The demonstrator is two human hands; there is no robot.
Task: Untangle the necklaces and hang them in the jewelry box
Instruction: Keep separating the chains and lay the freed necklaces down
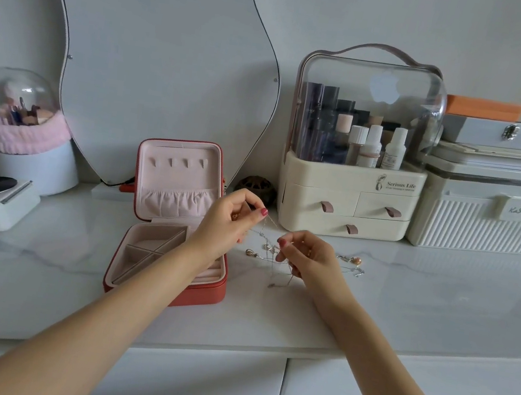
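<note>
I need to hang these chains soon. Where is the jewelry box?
The jewelry box stands open on the counter, left of centre, under the left hand, before the mirror.

The surface (438,308) looks like glossy white marble with faint grey veins, and on it the necklaces (269,252) are thin shiny metal chains with small glossy beads. The jewelry box (205,287) has a smooth, matt red shell like leather and a soft pale pink cloth lining with a gathered pocket. Toward the back edge, the cosmetics organiser (358,144) has a clear glossy plastic hood over smooth cream plastic drawers.
</note>
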